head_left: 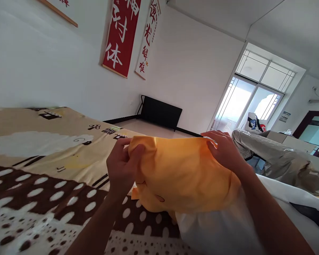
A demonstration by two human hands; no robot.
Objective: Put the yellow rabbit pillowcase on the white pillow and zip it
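Observation:
A yellow-orange cloth [186,170] with small dark line markings is held up before me, its upper edge stretched between my hands. My left hand [123,164] is closed on its upper left corner, with the thumb pressed over the front. At the upper right edge, my right hand [223,147] pinches the same cloth between thumb and fingers. White material [215,230] hangs or lies just below the yellow part; whether the two are one piece I cannot tell. Beneath is a bedspread [42,191] with brown and cream dots and cartoon figures.
A folded black panel [161,111] leans against the far wall. To the right, plastic-wrapped furniture [276,152] stands near a cardboard box [289,140]. White fabric [287,194] with a black patch lies at right. Scrolls [122,39] hang on the wall.

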